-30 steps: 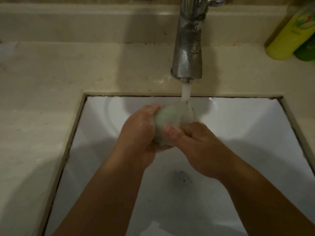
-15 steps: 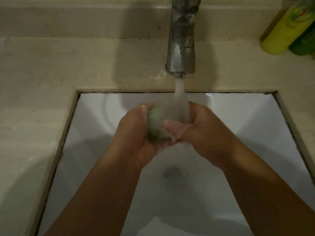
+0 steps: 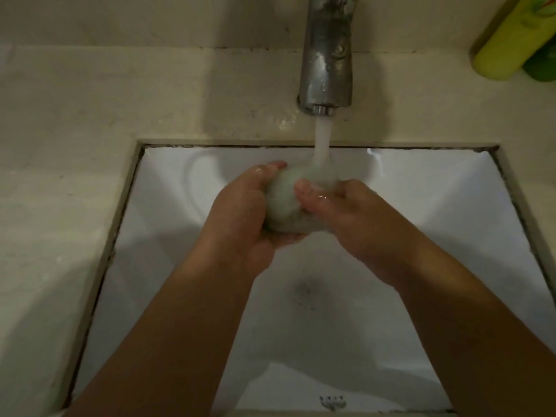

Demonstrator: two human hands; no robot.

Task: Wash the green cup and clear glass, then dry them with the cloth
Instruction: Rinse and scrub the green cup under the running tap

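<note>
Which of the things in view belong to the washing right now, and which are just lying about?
In the job:
- green cup, under the running water
- left hand and right hand, both with a grip on the cup
- tap, running
- sink

Lying about:
- yellow-green bottle at the back right of the counter
- darker green bottle beside it

The clear glass and cloth are not in view.

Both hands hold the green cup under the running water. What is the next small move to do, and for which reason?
Probably turn the green cup a little in the stream. The water strikes only its upper right part, while the left hand and the right hand cover its sides, so the covered faces likely need rinsing. The picture is too blurred to tell where the cup's mouth points.
</note>
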